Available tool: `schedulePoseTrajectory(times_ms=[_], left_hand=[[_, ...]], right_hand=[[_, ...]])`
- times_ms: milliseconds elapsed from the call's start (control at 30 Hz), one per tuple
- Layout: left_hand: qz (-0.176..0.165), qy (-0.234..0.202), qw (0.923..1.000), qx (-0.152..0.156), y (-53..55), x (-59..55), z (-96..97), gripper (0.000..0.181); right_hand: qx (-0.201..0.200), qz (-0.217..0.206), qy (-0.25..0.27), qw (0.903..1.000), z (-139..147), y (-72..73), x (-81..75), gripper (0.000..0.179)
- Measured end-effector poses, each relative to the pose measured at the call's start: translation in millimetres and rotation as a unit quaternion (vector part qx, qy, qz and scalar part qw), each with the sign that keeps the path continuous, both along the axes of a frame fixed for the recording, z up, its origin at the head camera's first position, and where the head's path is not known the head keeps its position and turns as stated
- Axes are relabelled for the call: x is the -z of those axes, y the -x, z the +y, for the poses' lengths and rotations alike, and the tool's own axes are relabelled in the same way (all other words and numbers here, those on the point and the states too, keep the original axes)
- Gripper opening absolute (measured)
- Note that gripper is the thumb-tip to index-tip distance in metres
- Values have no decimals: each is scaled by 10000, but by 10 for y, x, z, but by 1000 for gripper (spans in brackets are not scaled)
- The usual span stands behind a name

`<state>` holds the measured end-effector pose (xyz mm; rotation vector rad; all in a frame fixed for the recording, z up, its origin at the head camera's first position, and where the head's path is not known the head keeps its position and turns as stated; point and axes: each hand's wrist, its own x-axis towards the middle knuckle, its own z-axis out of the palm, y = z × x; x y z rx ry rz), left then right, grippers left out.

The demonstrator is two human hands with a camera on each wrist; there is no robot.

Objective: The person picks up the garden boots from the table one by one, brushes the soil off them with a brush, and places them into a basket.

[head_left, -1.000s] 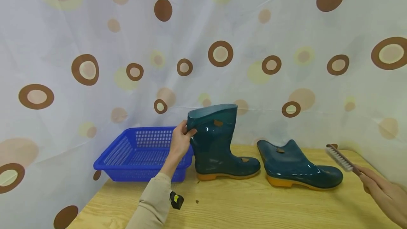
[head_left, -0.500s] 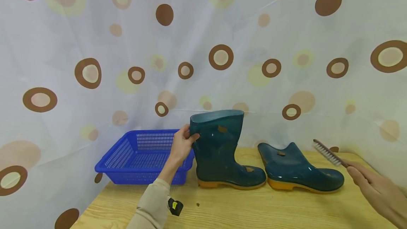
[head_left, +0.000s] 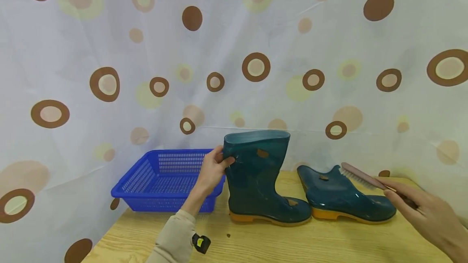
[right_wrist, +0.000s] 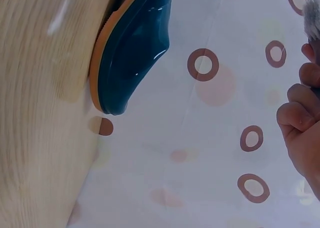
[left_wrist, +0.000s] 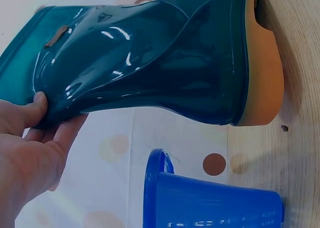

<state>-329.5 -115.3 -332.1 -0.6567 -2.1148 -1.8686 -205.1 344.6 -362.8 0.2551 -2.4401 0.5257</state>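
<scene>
My left hand [head_left: 212,171] pinches the upper back edge of a dark teal rubber boot [head_left: 254,186], thumb outside; the left wrist view shows the same grip on the boot [left_wrist: 150,58]. That boot stands upright on its orange sole, with brown smudges on its shaft and toe. On the right, my right hand [head_left: 420,210] grips the handle of a scrubbing brush [head_left: 360,174] with pale bristles facing down. Behind the brush, the second rubber boot [head_left: 336,194] has a slumped shaft and a brown smudge near its top. The brush partly covers it in the head view.
A blue perforated plastic basket [head_left: 172,202] stands left of the upright boot. Under everything is a wooden table [head_left: 270,242] with a small dark crumb [head_left: 228,235] near the front. A dotted curtain [head_left: 164,44] hangs behind.
The brush in my right hand has moved left and its bristles have turned downward. The upright boot, held by my left hand, has shifted slightly to the right, nearer the other boot.
</scene>
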Motion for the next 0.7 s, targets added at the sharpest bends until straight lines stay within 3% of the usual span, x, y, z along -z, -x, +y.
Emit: schedulePoseTrajectory(times_ms=[267, 700], left_hand=[[-71, -59, 9999, 78, -61, 18, -8, 25], [-69, -44, 9990, 439, -147, 47, 24, 32]], right_hand=[[-449, 1293, -153, 9905, -110, 53, -36, 29], [-979, 1840, -251, 9777, -393, 31, -196, 46]])
